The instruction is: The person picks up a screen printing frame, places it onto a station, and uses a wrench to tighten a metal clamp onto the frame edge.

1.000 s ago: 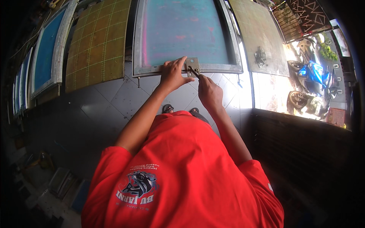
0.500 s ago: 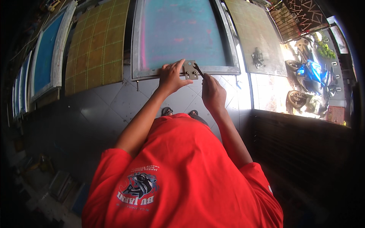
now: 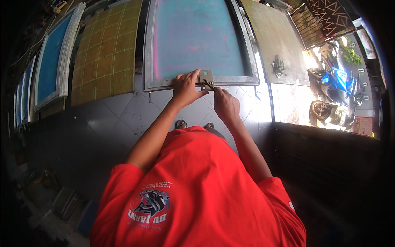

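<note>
**Two hands at a metal bracket on a screen frame**

Counted from the head view: one aluminium-framed printing screen with teal-pink mesh at twelve o'clock, standing against the wall on the grey tiled floor. One yellow-green gridded panel at eleven o'clock, just beside it. One more greenish panel at one o'clock, with a small dark splash shape on it. At least two blue-meshed framed screens out at ten o'clock. Two motorcycles at two o'clock in bright daylight, the blue one above a darker one. Two sandalled feet just visible below the hands.

Left hand: fingers spread and pressed flat on the screen's lower frame rail, thumb beside one small square metal bracket sitting on that rail at twelve o'clock.

Right hand: curled closed around a thin dark tool, its tip touching the bracket's lower edge. Kind of tool too small to tell.

Red printed T-shirt filling six o'clock.
</note>
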